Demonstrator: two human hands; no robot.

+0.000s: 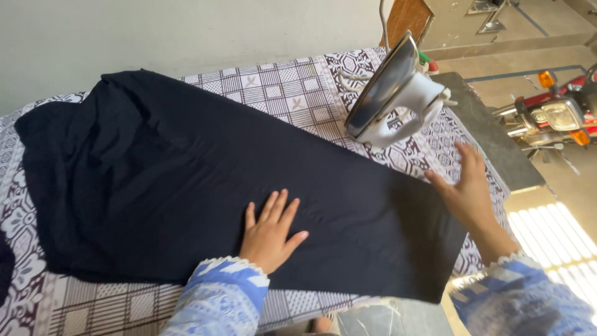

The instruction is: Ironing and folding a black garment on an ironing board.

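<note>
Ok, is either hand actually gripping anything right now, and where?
Nothing is gripped. The left hand lies flat, fingers spread, on the dark cloth. The right hand rests open at the cloth's right edge. The iron stands untouched.

- only one view here, head cam, looking down and forward over the left hand and right hand
- pretty close in, sleeves cut off at the bottom edge
- tilted a bit, wall beyond the hands, floor off past the right hand
</note>
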